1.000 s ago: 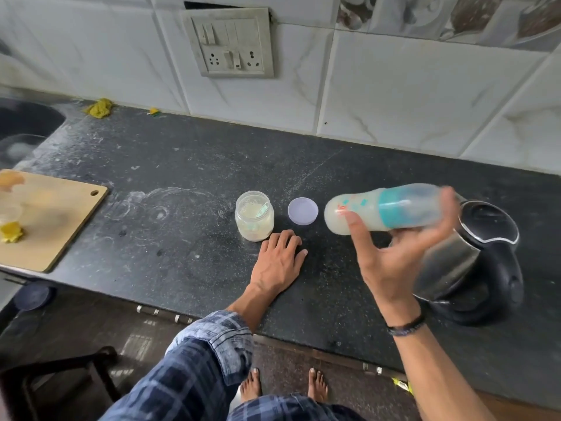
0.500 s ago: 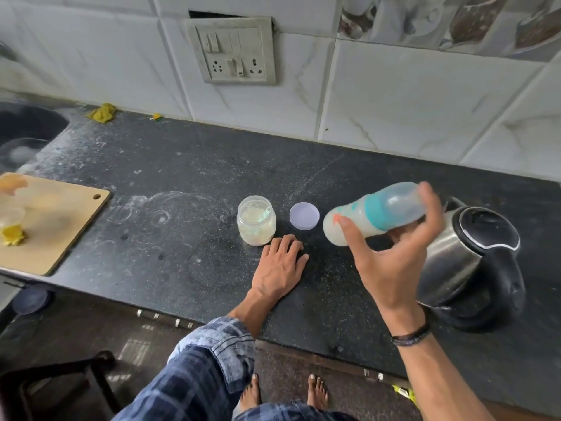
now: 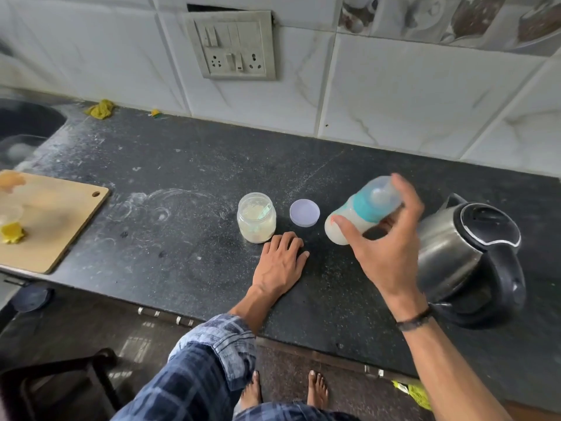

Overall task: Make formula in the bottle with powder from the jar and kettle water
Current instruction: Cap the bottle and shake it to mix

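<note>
While the left hand (image 3: pixel 280 262) lies palm down on the dark speckled surface (image 3: pixel 170 238), its fingers (image 3: pixel 288 241) straight and released, I read the right hand (image 3: pixel 391 253) as the working one. Its thumb and fingers (image 3: pixel 346 226) are curled round the bottle (image 3: pixel 361 211), grasping it in the air above the surface. From my end the bottle sits tilted, base down toward the left and capped top up toward the right. It has a teal collar under a clear cap, and cloudy whitish liquid fills its lower part. The jar (image 3: pixel 256 221) stands upright and open just beyond the left fingertips; I cannot tell whether they touch it. I can see pale powder inside it, and a greenish scoop leaning against the wall. Its lid (image 3: pixel 304 213), a pale round disc, lies flat on the surface between the jar and the bottle, clear of both. The kettle (image 3: pixel 464 256), steel with a black lid and handle, stands on its black base just right of the right hand, lid down. A dark band (image 3: pixel 414 322) circles the right wrist, and a blue checked sleeve (image 3: pixel 218 338) covers the left forearm. Well off to the left, a wooden cutting board (image 3: pixel 51 220) rests at the near edge of the surface, with a sink (image 3: pixel 24 123) behind it. A switch plate (image 3: pixel 233 45) is set into the tiled wall above.
</note>
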